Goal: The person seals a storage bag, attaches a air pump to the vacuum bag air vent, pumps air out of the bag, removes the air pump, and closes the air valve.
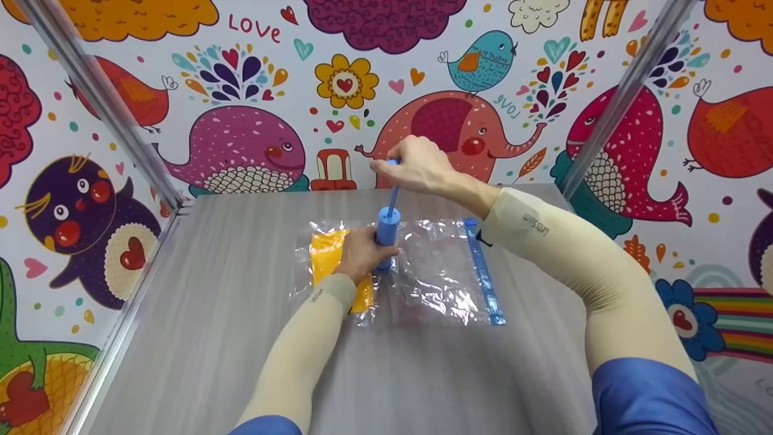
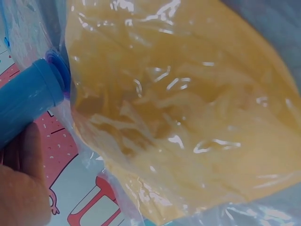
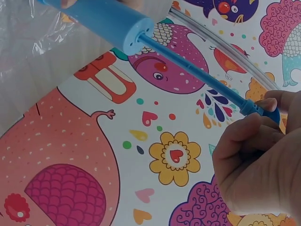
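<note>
A blue hand pump [image 1: 388, 226] stands upright on a clear plastic vacuum bag [image 1: 435, 272] with yellow folded cloth [image 1: 326, 254] inside its left part. My left hand [image 1: 362, 254] grips the pump's barrel low down. Above it, my right hand [image 1: 416, 163] holds the handle, and the thin rod is drawn well out of the barrel. In the left wrist view the pump's foot meets a round blue valve [image 2: 60, 73] on the bag. The right wrist view shows the curled fingers of that hand around the handle [image 3: 254, 109].
A blue zip strip [image 1: 485, 272] runs along the bag's right edge. The bag lies on a grey wood-grain table [image 1: 211, 272]. Behind stands a wall printed with cartoon animals [image 1: 247, 145], and metal posts [image 1: 102, 103] rise at the table's corners.
</note>
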Available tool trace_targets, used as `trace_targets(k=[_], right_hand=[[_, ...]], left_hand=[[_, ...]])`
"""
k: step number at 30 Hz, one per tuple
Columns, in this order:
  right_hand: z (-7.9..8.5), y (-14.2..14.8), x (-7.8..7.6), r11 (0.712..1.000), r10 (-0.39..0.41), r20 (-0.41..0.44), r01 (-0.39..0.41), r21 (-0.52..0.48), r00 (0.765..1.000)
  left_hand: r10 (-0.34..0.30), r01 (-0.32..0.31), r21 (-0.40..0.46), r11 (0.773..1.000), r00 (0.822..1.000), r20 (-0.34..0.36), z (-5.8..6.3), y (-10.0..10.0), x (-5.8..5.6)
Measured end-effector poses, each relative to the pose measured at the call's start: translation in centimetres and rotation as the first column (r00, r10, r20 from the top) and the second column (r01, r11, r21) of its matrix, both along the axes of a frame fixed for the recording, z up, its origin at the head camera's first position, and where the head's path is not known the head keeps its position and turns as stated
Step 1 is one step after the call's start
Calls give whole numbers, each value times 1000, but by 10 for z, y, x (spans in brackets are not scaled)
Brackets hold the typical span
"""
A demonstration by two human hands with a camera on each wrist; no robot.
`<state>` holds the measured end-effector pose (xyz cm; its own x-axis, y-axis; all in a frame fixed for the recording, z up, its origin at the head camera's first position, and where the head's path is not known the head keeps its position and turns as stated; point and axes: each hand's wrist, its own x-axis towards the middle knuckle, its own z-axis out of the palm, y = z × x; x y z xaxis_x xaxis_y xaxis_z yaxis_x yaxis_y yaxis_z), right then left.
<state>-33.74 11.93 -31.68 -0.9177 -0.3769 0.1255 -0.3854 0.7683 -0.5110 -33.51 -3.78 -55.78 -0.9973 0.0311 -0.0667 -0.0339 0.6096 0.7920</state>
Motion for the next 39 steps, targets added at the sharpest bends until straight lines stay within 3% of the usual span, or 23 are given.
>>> trace_targets(k=[6,12,19,25,29,39], right_hand=[[7,0,3,999,-23,-25,22,-35,999],[7,-4,3,994,-36,11,37,-100,999],[5,-6,-2,993,-7,-19,5,-119,1000],[3,-5,-7,993,-2,-34,-2,-115,999],[-2,-8,-11,994,-5,0,5,-108,1000],[-30,-14,-17,1000,4,77,-2,-29,997]], left_hand=[[6,-6,22,1000,1000,16,0,0,-1],[3,-3,-12,1000,1000,2,-1,-3,-2],[11,-12,-37,999,1000,-29,-2,-3,-2],[14,-14,-6,1000,1000,-19,0,-2,-2],[23,-23,-4,1000,1000,-13,0,-3,-2],[-21,22,12,1000,996,-86,-3,-5,-4]])
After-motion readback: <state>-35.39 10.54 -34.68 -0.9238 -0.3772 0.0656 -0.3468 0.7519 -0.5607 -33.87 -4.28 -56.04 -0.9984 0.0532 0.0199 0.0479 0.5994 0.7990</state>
